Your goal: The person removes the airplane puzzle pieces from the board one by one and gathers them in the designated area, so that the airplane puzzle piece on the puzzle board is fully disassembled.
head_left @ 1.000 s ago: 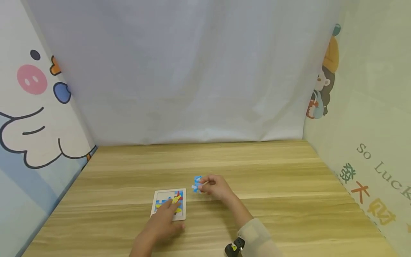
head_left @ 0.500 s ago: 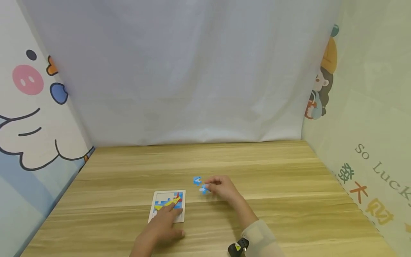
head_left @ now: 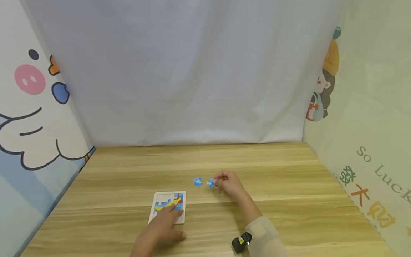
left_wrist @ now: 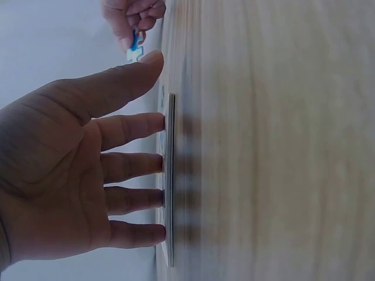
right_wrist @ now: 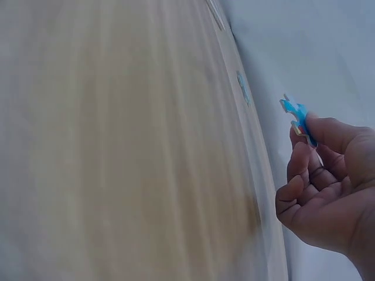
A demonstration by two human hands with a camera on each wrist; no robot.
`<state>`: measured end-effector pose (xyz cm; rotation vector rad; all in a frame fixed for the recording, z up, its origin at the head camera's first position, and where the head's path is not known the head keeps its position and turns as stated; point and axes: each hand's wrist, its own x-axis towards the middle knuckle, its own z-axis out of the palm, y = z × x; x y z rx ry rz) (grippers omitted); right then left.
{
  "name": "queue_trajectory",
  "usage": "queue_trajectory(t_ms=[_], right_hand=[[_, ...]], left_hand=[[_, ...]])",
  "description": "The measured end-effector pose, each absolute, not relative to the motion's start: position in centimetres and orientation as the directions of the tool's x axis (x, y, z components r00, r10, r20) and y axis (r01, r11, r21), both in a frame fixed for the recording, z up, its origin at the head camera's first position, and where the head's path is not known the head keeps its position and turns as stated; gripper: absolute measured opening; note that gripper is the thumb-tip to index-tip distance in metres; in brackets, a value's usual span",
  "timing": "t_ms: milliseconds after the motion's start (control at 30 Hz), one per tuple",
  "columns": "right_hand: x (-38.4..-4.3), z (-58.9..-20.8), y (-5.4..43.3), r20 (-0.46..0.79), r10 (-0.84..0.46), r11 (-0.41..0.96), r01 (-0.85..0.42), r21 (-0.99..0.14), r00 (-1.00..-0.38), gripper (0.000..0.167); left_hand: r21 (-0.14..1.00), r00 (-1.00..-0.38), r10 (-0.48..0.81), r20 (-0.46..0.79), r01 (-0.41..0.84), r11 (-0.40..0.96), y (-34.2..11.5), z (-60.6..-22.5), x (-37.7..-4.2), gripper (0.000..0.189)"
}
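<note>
My left hand (head_left: 164,220) lies over a white-framed jigsaw board (head_left: 183,218) showing a yellow and red picture on blue. In the left wrist view its fingers (left_wrist: 132,167) are straight, with the tips touching the board's top. Above the table, my right hand (head_left: 229,184) pinches a blue-and-white puzzle piece (head_left: 210,183) between thumb and fingers. The right wrist view shows this held piece (right_wrist: 300,117) tilted, with a thin pale edge behind it that I cannot identify. Another blue puzzle piece (head_left: 198,182) lies on the table, left of the right hand.
The wooden table (head_left: 273,171) ends at a grey-white curtain (head_left: 199,89) at the back. Printed panels stand left (head_left: 35,125) and right (head_left: 363,125). A black device (head_left: 241,242) sits at my right wrist.
The blue pieces, close together at the right hand before, are now apart: one lies on the table. My right hand has moved right with the other. The left hand stays on the board.
</note>
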<state>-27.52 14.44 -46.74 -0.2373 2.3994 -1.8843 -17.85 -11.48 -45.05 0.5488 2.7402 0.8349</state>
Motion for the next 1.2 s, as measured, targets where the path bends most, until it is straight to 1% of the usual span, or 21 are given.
queue_trajectory(t_ms=[167, 633, 967, 1200], right_hand=[[-28.4, -46.8, 15.0, 0.028, -0.139, 0.248, -0.063, -0.967, -0.99, 0.011], [-30.6, -47.4, 15.4, -0.006, -0.124, 0.355, -0.038, -0.934, -0.992, 0.008], [-31.1, -47.9, 15.1, -0.04, -0.079, 0.458, -0.001, -0.889, -0.996, 0.006], [-31.2, -47.8, 14.9, -0.041, -0.074, 0.487, -0.001, -0.873, -0.996, 0.005]], left_hand=[[0.575, -0.903, 0.417, -0.101, 0.289, 0.765, -11.5, -44.8, -17.9, 0.067], [0.567, -0.901, 0.42, -0.108, 0.291, 0.771, -11.6, -44.9, -18.0, 0.065], [0.567, -0.898, 0.425, -0.113, 0.293, 0.77, -11.5, -44.8, -17.8, 0.066], [0.549, -0.9, 0.423, -0.103, 0.303, 0.779, -11.5, -44.9, -17.9, 0.067]])
